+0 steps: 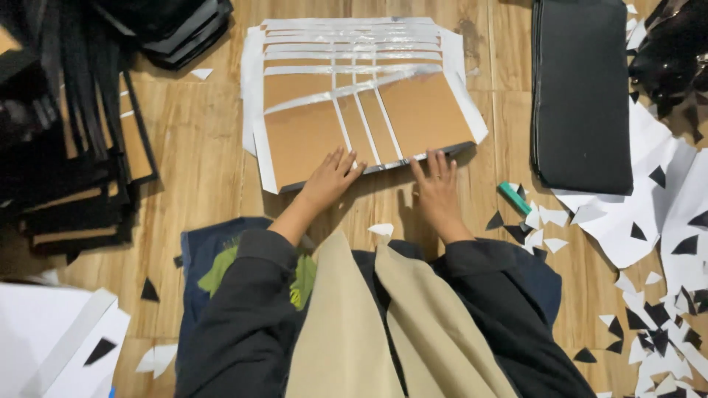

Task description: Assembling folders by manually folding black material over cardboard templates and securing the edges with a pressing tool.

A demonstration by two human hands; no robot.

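So the wooden floor (199, 147) is what everything's laid out on here, no worktop involved. The biggest thing near the hands is a stack of brown boards (354, 110), fanned out on white backing paper (253, 81) and striped with shiny tape; it's lying just ahead of both hands. The left hand (330, 179) is pressed flat on the front edge of the top board, fingers spread, so the grip is open and nothing is clasped. The right hand (436, 193) is laid the same way just beside it on that front edge, open too, with a ring seen on one finger.

Off to the right of the right hand, a black flat panel (582, 96) is lying well apart, and a small teal cutter (514, 198) is left near that hand, untouched. Piles of black-covered boards (74, 147) are stacked far off past the left hand.

Progress-wise: tape strips look already applied across the brown faces, and loads of black and white triangle offcuts (656, 317) are scattered about, so trimming seems well underway. Brown faces are still bare, so covering is judged not finished.
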